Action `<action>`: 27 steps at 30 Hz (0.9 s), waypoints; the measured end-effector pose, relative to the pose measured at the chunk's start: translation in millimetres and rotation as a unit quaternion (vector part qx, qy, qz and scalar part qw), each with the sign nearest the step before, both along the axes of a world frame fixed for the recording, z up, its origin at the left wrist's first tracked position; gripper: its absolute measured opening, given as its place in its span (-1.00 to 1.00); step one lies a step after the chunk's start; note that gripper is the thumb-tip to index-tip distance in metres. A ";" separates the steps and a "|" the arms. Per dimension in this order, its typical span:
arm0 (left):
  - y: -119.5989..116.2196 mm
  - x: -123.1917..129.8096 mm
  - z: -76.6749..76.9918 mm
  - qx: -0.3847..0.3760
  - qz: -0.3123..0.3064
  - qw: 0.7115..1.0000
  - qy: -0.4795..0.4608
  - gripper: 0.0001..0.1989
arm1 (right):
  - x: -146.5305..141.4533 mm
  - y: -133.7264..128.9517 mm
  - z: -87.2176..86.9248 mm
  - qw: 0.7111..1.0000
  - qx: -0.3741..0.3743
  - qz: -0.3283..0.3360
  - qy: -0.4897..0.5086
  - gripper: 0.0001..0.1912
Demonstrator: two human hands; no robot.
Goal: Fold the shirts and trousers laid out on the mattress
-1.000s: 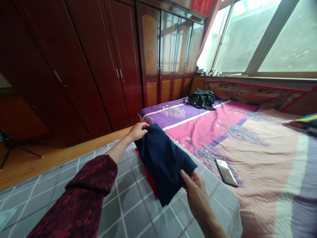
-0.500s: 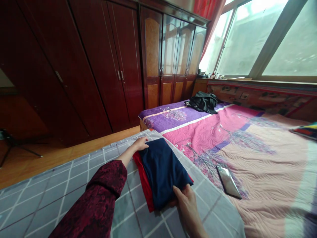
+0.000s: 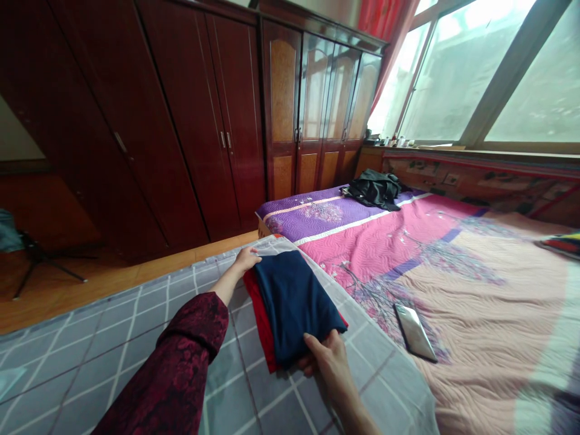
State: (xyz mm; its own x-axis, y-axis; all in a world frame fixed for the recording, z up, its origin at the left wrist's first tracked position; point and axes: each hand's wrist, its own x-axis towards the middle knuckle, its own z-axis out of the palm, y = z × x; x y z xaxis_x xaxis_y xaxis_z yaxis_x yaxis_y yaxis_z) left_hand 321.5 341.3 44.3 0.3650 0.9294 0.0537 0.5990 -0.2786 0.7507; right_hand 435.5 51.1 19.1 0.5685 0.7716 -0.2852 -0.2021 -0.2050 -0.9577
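A folded navy blue garment (image 3: 296, 308) with a red layer along its left edge lies on a grey checked cloth (image 3: 181, 350). My left hand (image 3: 248, 258) grips its far left corner between thumb and fingers. At the near right edge, my right hand (image 3: 333, 362) has the thumb on top of the fabric and the fingers partly tucked beneath, closed on it. The underside of the garment and some fingertips are hidden.
A phone (image 3: 415, 332) rests on the patterned bed cover (image 3: 471, 302), right of the checked cloth. Black clothing (image 3: 376, 188) lies farther back on the bed. Dark red wardrobes (image 3: 190, 121) line the far side, and a tripod stand (image 3: 38, 260) is on the floor at left.
Both hands and the garment have shifted slightly; its near edge is drawn a little away from me, toward the far side. My left hand sits slightly further left. The view has turned a little.
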 end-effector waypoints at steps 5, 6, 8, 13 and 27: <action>-11.7 1.7 8.1 0.016 0.057 0.996 0.070 -0.69 | 2.0 1.8 -4.4 1.000 0.003 0.013 0.013 -0.63; -17.2 3.4 10.2 0.026 0.064 0.994 0.083 -0.69 | 2.6 2.1 -5.1 1.000 0.000 0.016 0.011 -0.62; -33.6 8.9 13.9 0.055 0.061 0.991 0.105 -0.67 | 3.5 2.5 -5.7 1.000 -0.004 0.020 0.004 -0.60; -95.7 29.2 8.1 0.126 -0.108 0.976 0.140 -0.42 | 1.9 2.0 -5.4 1.000 -0.005 0.016 -0.016 -0.63; -173.2 -46.7 -1.0 0.049 -0.241 0.948 0.202 -0.16 | 12.4 -3.4 2.9 0.997 -0.028 0.052 -0.042 -0.50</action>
State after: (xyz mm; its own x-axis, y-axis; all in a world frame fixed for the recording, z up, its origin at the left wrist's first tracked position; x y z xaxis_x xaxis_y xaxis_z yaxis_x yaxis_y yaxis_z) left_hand 274.8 168.1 43.3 0.7559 0.6465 -0.1029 0.6167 -0.6505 0.4433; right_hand 448.0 47.8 21.9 0.5095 0.8121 -0.2845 -0.0960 -0.2749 -0.9567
